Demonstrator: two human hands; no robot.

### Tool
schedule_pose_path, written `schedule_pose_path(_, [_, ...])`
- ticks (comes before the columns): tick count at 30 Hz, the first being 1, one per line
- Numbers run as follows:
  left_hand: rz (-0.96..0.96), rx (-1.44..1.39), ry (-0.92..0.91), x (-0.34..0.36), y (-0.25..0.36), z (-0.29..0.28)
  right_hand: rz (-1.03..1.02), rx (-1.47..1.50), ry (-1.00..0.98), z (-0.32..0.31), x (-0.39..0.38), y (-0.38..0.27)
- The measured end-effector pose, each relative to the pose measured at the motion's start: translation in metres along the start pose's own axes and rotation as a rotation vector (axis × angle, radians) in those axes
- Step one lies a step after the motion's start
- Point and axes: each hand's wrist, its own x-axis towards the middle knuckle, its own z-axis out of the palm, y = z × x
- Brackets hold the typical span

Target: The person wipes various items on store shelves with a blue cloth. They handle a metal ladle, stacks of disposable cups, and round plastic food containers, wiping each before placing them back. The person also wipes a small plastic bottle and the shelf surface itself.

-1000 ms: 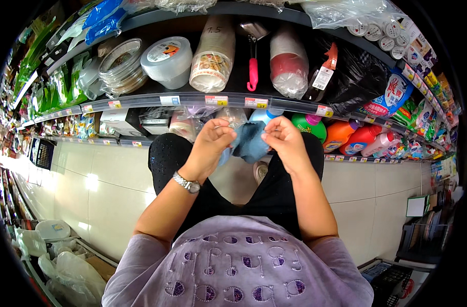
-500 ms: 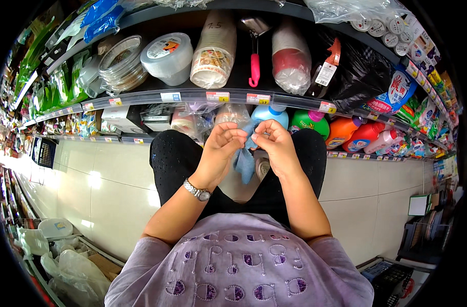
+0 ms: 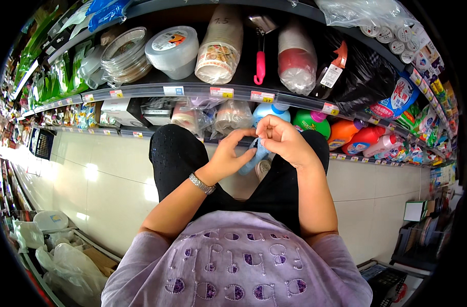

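A light blue cloth [image 3: 251, 161] hangs between my two hands, above the gap between my knees. My right hand [image 3: 287, 142] pinches its upper end with thumb and fingertips. Lower and to the left, my left hand [image 3: 228, 159] has its fingers curled at the cloth's side, thumb against it. Part of the cloth is covered by the fingers. Just beyond the hands on the lower shelf stand a blue bottle [image 3: 271, 111] and plastic-wrapped cups [image 3: 232, 117].
The upper shelf [image 3: 192, 91] holds stacked paper cups [image 3: 218, 56], clear tubs [image 3: 172, 53] and a pink-handled tool [image 3: 259, 66]. Coloured detergent bottles [image 3: 343, 134] line the lower shelf at right. Plastic bags [image 3: 72, 271] fill a bin at lower left; a dark basket [image 3: 41, 145] stands far left.
My right hand has risen slightly and turned over the cloth, while my left has moved lower. The cloth, earlier hanging with a loose end, is now narrower and slanted between the hands.
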Motion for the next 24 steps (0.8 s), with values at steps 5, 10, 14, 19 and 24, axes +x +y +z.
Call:
schedule_pose_path(5, [-0.291, -0.431, -0.115, 0.000, -0.008, 0.000, -0.024, -0.121, 0.081, -0.008, -0.002, 0.000])
schedule_pose_path(10, [-0.332, -0.613, -0.034, 0.002, -0.004, -0.002, -0.055, -0.022, 0.267, -0.012, -0.007, 0.011])
schedule_pose_path(14, [-0.349, -0.726, -0.012, 0.005, 0.000, -0.003, -0.072, -0.027, 0.233, -0.013, -0.011, 0.031])
schedule_pose_path(19, [-0.299, -0.662, -0.053, 0.005, 0.007, -0.008, 0.167, 0.235, 0.202, 0.001, -0.007, 0.037])
schedule_pose_path(24, [-0.247, -0.500, -0.003, 0.003, 0.014, -0.014, 0.051, 0.256, 0.299, -0.002, 0.000, 0.054])
